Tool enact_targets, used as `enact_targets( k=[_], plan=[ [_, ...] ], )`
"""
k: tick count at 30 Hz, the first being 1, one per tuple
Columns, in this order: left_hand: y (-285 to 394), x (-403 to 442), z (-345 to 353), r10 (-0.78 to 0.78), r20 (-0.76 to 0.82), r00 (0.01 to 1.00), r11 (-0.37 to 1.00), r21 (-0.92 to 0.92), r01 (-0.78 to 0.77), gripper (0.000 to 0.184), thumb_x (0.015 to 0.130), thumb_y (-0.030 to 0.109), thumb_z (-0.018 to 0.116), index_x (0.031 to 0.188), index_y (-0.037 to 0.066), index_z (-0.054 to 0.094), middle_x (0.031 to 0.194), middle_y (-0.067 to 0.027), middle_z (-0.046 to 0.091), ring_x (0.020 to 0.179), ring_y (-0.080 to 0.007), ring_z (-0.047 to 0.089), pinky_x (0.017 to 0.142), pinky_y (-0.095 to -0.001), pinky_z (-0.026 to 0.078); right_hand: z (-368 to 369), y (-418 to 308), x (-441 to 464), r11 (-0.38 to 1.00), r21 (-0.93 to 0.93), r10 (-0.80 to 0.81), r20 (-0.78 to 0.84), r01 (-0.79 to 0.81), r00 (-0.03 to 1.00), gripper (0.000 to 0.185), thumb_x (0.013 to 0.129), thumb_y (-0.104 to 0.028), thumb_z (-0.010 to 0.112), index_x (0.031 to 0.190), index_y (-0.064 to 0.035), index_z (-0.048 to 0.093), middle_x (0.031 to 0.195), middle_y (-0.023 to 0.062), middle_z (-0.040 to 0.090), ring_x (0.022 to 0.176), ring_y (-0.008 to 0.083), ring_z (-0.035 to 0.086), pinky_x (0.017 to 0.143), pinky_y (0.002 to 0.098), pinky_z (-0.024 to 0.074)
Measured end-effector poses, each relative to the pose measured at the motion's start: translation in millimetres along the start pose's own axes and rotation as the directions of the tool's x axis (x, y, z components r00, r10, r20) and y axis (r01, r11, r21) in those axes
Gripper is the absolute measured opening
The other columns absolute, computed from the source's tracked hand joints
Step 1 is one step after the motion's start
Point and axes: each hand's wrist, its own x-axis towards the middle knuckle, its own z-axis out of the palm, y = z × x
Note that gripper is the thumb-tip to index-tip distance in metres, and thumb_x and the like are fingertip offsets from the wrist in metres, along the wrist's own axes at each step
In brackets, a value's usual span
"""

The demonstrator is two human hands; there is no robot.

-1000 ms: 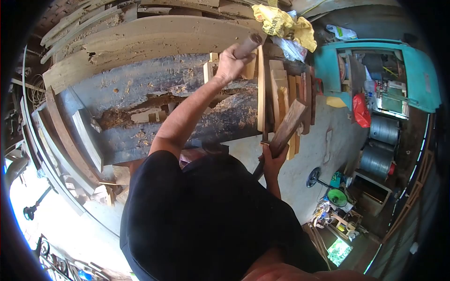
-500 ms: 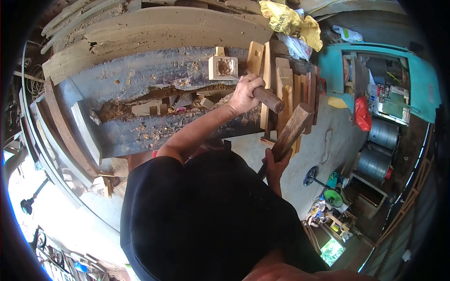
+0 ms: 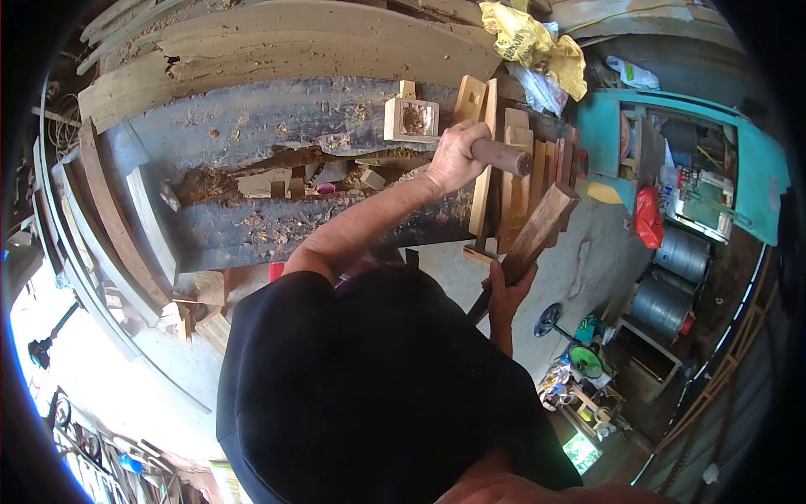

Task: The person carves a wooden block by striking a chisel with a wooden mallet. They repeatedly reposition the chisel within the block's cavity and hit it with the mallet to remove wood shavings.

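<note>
My left hand (image 3: 457, 160) is wrapped round a thick brown cylindrical piece (image 3: 504, 157), whose round end points right. Lower down, my right hand (image 3: 507, 294) grips a long, weathered wooden bar (image 3: 541, 225) tilted up to the right. Just left of my left hand, a pale wooden block (image 3: 411, 118) with a hollowed square face rests on the dark, worn bench (image 3: 285, 118). Light wooden strips (image 3: 484, 168) stand beside and partly behind the cylindrical piece. Whether the cylindrical piece touches them cannot be made out.
A ragged trough with wood scraps (image 3: 269, 181) runs along the bench. Curved planks (image 3: 319, 42) lie behind it. Yellow plastic bags (image 3: 525, 38) are at the top, a teal cabinet (image 3: 760, 176) and metal drums (image 3: 661, 304) at the right, a green fan (image 3: 586, 361) below.
My left hand has moved down and right with the cylindrical piece, which has swung to point right. The hollowed block has come into fuller view. My right hand still holds the bar.
</note>
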Motion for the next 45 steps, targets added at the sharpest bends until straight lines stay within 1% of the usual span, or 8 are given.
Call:
enact_targets(
  k=[7,12,18,23,27,30,38,45],
  plan=[
    [-1.4,14.9,3.6,-0.102,0.015,0.995,0.995,0.018,0.101,0.017,0.069,0.003,0.067,0.081,0.004,0.056,0.081,-0.0188,0.060,0.084,-0.0410,0.058,0.072,-0.0468,0.047,7.5,-11.3,14.1,0.998,0.014,-0.068,0.004,0.068,0.998,0.043,0.085,-0.010,0.068,0.115,-0.0042,0.038,0.076,0.0045,0.052,0.050,0.0118,0.053,0.047,0.0254,0.0467],
    [-18.4,46.2,-2.0,-0.306,0.147,0.941,0.950,-0.017,0.312,0.022,0.081,0.018,0.073,0.097,0.005,0.066,0.094,-0.0149,0.071,0.085,-0.0215,0.070,0.079,-0.0342,0.059,17.0,-44.8,25.6,0.998,0.004,-0.060,0.022,0.060,0.998,0.043,0.086,-0.009,0.066,0.118,-0.0030,0.037,0.074,0.0052,0.054,0.049,0.0112,0.051,0.045,0.0249,0.0456],
    [-52.7,78.0,-22.4,-0.404,0.161,0.901,0.888,-0.169,0.428,0.045,0.079,0.027,0.078,0.114,0.005,0.061,0.104,-0.0074,0.069,0.094,-0.0130,0.064,0.089,-0.0286,0.051,16.0,-64.3,48.2,0.971,0.005,-0.241,0.038,0.241,0.970,0.043,0.088,-0.009,0.065,0.119,-0.0027,0.037,0.073,0.0057,0.054,0.049,0.0111,0.051,0.044,0.0240,0.0427],
    [-35.7,69.6,-36.6,-0.396,0.161,0.904,0.884,-0.200,0.423,0.039,0.082,0.025,0.077,0.110,0.005,0.059,0.091,-0.0020,0.065,0.081,-0.0084,0.059,0.079,-0.0265,0.051,27.8,-110.2,48.5,0.968,0.054,-0.248,0.030,0.246,0.968,0.047,0.088,-0.007,0.064,0.124,-0.0016,0.035,0.076,0.0066,0.055,0.053,0.0121,0.054,0.049,0.0243,0.0443],
    [-45.6,52.9,-26.2,-0.247,0.131,0.960,0.950,-0.161,0.266,0.038,0.085,0.024,0.075,0.114,0.007,0.058,0.090,0.0016,0.064,0.079,-0.0050,0.057,0.075,-0.0255,0.052,26.9,-145.4,43.8,0.870,0.097,-0.482,-0.031,0.483,0.876,0.061,0.087,-0.003,0.059,0.137,0.0005,0.025,0.080,0.0093,0.057,0.059,0.0155,0.056,0.061,0.0279,0.0483],
    [-37.9,44.9,-23.9,-0.284,0.153,0.947,0.938,-0.161,0.307,0.038,0.086,0.023,0.074,0.118,0.009,0.058,0.094,0.0010,0.065,0.082,-0.0049,0.059,0.075,-0.0251,0.053,19.5,-149.9,43.3,0.748,-0.035,-0.663,-0.048,0.662,0.747,0.074,0.086,-0.002,0.056,0.145,0.0020,0.012,0.082,0.0129,0.057,0.062,0.0160,0.057,0.075,0.0290,0.0481],
    [-24.0,37.6,-25.8,-0.312,0.187,0.931,0.930,-0.142,0.340,0.028,0.085,0.018,0.074,0.105,0.008,0.059,0.095,-0.0010,0.063,0.088,-0.0074,0.060,0.080,-0.0274,0.055,16.3,-118.0,35.5,0.860,0.004,-0.511,0.002,0.511,0.860,0.056,0.088,-0.005,0.058,0.134,0.0017,0.027,0.084,0.0105,0.056,0.062,0.0142,0.056,0.060,0.0259,0.0481],
    [1.2,-6.4,-8.0,0.074,0.132,0.988,0.997,0.022,-0.077,0.022,0.068,-0.004,0.066,0.085,0.006,0.055,0.080,-0.0145,0.060,0.081,-0.0357,0.062,0.071,-0.0439,0.050,3.8,-84.9,35.9,0.934,0.054,-0.352,-0.029,0.353,0.936,0.052,0.087,-0.005,0.063,0.127,-0.0009,0.030,0.082,0.0094,0.053,0.059,0.0135,0.055,0.055,0.0242,0.0471]
  ],
)
